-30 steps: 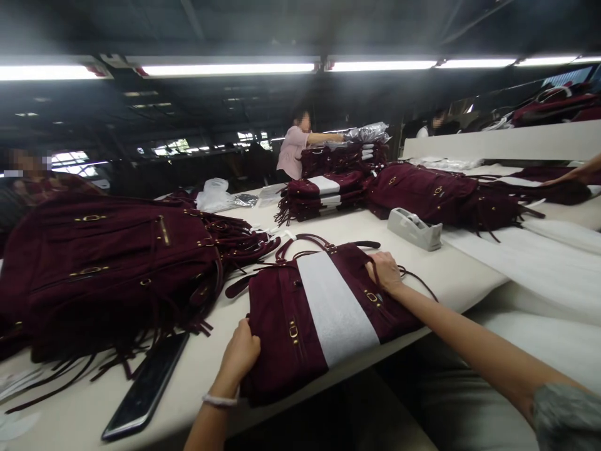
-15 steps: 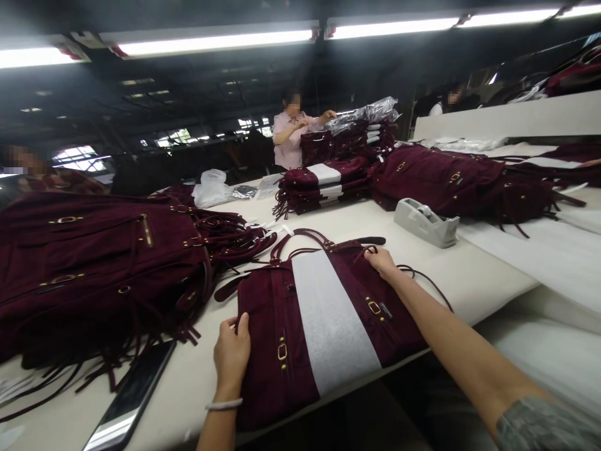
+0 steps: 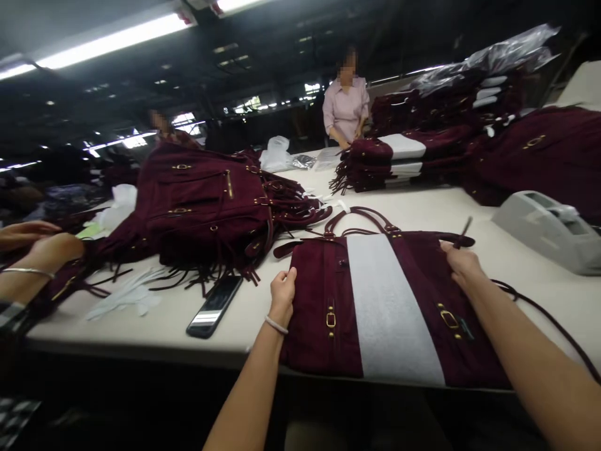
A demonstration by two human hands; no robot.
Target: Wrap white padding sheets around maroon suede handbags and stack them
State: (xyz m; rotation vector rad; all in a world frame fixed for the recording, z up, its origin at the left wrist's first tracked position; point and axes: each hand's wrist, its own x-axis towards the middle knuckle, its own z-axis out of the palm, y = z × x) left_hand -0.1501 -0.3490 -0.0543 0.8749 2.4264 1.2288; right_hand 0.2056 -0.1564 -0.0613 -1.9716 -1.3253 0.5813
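A maroon bag [image 3: 310, 300] with a white paper band [image 3: 394, 307] around its middle lies flat at the table's front edge, its handles pointing away from me. My left hand [image 3: 283, 293] grips the bag's left side, thumb on top. At the upper right corner my right hand [image 3: 460, 260] is closed on the bag's edge, with a thin dark strap end sticking up by the fingers. A long cord trails right from under my right forearm.
More maroon bags [image 3: 201, 207] are piled left, beside a phone [image 3: 215, 305] and white gloves [image 3: 129, 294]. A tape dispenser [image 3: 549, 232] stands right. Banded bags [image 3: 366, 166] are stacked behind. Another person's hands [image 3: 51, 250] are at far left; a person in pink [image 3: 346, 106] stands behind.
The view has turned left, bringing another person's hands and the gloves into sight. Both my hands still hold the bag. The person in pink has lowered their arms.
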